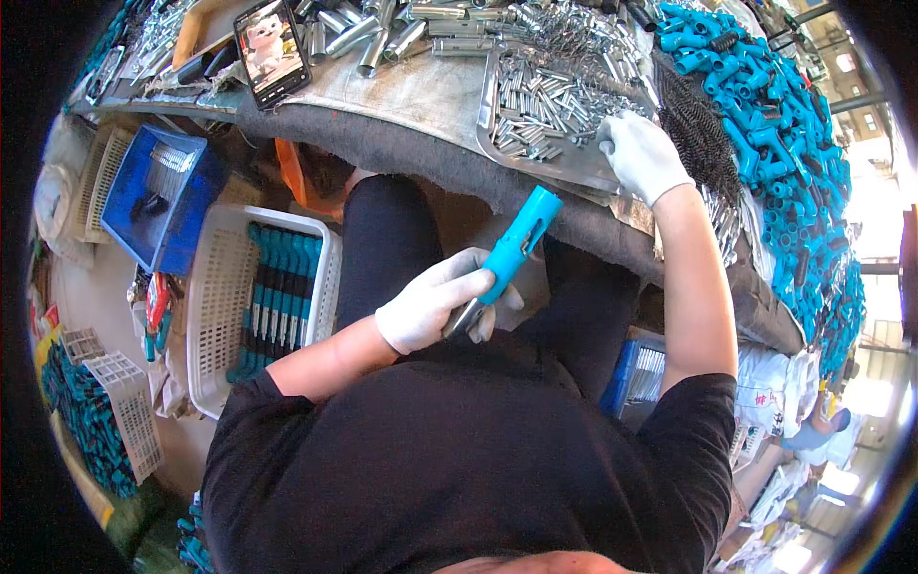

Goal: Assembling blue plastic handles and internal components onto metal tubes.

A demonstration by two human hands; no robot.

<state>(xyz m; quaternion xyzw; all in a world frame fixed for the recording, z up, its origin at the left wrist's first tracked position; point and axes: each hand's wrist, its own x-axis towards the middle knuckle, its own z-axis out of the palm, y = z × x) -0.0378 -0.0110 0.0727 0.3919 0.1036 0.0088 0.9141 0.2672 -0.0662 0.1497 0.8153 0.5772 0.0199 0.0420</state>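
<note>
My left hand, in a white glove, is closed around a blue plastic handle with a metal part at its lower end, held over my lap. My right hand, also gloved, reaches up to the edge of a metal tray full of small silver tubes; whether it grips one is not visible. A pile of blue plastic handles lies to the right of that hand, beside a heap of dark springs.
A white basket with finished blue-and-black tools sits at my left. A blue crate stands beyond it. A phone leans on the padded bench near larger metal tubes. More white crates lie low left.
</note>
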